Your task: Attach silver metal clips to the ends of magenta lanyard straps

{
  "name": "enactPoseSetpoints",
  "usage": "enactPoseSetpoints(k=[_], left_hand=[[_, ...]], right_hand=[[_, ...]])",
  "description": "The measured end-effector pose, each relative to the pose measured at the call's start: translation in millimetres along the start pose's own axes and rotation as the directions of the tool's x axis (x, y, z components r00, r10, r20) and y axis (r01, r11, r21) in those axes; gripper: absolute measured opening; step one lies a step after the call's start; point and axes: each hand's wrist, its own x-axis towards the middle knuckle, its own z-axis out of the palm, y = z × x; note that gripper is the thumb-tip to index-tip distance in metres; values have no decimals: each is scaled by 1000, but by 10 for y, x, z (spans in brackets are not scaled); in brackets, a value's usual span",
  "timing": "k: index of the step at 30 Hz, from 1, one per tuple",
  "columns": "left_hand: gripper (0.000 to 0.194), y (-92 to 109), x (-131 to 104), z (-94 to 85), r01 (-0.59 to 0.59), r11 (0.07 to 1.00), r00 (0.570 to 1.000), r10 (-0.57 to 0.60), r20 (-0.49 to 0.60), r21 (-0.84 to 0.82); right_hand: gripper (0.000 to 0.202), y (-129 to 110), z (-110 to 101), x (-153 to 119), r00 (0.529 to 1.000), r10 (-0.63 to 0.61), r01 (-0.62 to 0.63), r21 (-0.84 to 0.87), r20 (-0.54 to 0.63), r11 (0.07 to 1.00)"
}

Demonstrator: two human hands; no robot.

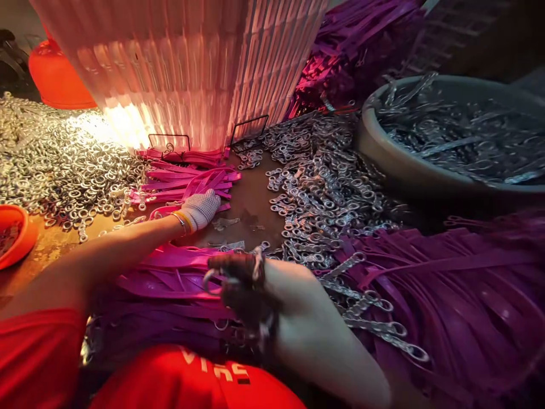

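Observation:
My left hand (pixel 199 209), in a white dotted glove, rests on a bundle of pink straps (pixel 187 180) near the middle. Its fingers are pressed together on the straps; what they pinch, if anything, is hidden. Closer to my body, my right hand (pixel 247 289) has dark covering on its fingers, which are curled and blurred. A metal ring (pixel 212 282) sticks out from between them. Below and left of it lie more purple straps (pixel 170 284). Metal links with ringed ends (pixel 327 187) are heaped to the right of both hands.
Pale ribbed panels (pixel 170 68) stand at the back. Metal rings (pixel 76 170) are piled left, near an orange bowl (pixel 21 236) and a red-orange object (pixel 59 74). A large tub (pixel 370 125) of metal pieces stands right. Purple straps (pixel 460 284) cover the lower right.

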Motion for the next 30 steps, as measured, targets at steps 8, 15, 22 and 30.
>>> enactPoseSetpoints(k=[8,15,22,30], left_hand=[[24,20,-991,-579,89,730,990,9,139,-677],[29,157,-1705,-554,156,399,986,-16,164,-904],[5,120,-1876,-321,-203,901,973,142,-181,-384],[18,-57,-1962,-110,-191,707,981,150,-120,-681]], right_hand=[[43,575,67,385,950,-313,257,-633,25,731],[25,300,404,239,949,-243,295,-835,200,465],[18,236,483,0,908,-353,321,-916,225,241],[26,43,512,-121,968,50,216,-915,247,342]])
